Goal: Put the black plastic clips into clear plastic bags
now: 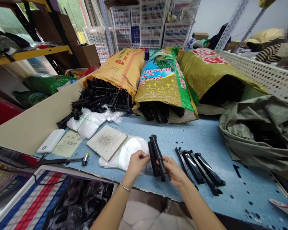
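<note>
A long black plastic part is gripped by both hands just above the blue table. My left hand pinches its left side with fingers closed. Closed around the lower end of the same part is my right hand. A row of several similar black parts lies on the table just right of my right hand. Left of my left hand lies a white plastic bag with a flat board of tiny screws resting on it.
Three woven sacks spilling black parts lie at the back, a green sack at right. More white bags, a white power bank, a paper note and an electric screwdriver lie at left. A striped bag stands below the edge.
</note>
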{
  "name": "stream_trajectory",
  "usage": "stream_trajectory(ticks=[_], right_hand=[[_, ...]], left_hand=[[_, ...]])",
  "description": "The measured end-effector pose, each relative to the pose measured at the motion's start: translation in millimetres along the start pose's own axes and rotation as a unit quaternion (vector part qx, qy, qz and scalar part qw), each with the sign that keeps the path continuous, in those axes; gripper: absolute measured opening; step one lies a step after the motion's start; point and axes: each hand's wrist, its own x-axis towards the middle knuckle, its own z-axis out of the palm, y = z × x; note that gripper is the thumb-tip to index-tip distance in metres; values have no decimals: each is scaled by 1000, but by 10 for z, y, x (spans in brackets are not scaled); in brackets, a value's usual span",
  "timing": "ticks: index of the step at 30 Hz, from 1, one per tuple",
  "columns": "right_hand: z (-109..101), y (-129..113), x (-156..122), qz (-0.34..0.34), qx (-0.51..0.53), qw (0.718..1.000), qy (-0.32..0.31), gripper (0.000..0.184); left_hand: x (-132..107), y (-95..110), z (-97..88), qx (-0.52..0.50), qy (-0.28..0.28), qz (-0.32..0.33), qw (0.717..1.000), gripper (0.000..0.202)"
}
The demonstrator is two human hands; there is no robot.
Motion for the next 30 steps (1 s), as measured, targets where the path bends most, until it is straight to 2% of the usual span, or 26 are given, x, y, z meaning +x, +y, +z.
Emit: stream_trajectory(ticks=[3, 6, 9, 12, 13, 14, 17, 19, 20, 25, 28, 30], right_hand=[[-106, 8, 37, -7, 10, 999, 41, 27], [-205, 19, 45, -9, -23, 998, 58, 28], [-244, -21, -28, -25, -87, 991, 101, 37], [-243, -105, -225, -65, -77, 986, 130, 43], [-237, -123, -308, -66, -53, 989, 120, 43], [-229, -127, -390, -52, -23, 993, 99, 42], [-211, -27, -555, 64, 75, 995, 24, 37], [-216, 114, -553, 141, 133, 981, -15, 33], [-225, 189, -521, 159, 158, 974, -31, 31], [-255, 391, -257, 140, 242, 954, -111, 29], [-209, 364, -149, 92, 246, 963, -68, 26], [-155, 334, -119, 56, 215, 975, -14, 26]], left_hand=[[-7, 52, -138, -20, -17, -9, 1000, 28], [-21, 61, -252, -18, -9, -3, 1000, 31], [-42, 17, -258, 5, 17, 21, 1000, 24], [-71, -37, -194, 35, 40, 60, 997, 8], [-81, -53, -169, 61, 37, 84, 994, 1], [-89, -67, -145, 101, 27, 113, 988, 8], [-93, -96, -93, 257, -25, 195, 946, 35], [-93, -93, -82, 311, -49, 211, 926, 47], [-101, -82, -83, 318, -56, 213, 922, 51], [-318, 49, -74, 316, -110, 271, 902, 56], [-495, 84, -51, 306, -173, 313, 882, 54], [-545, 50, -60, 324, -166, 320, 875, 52]])
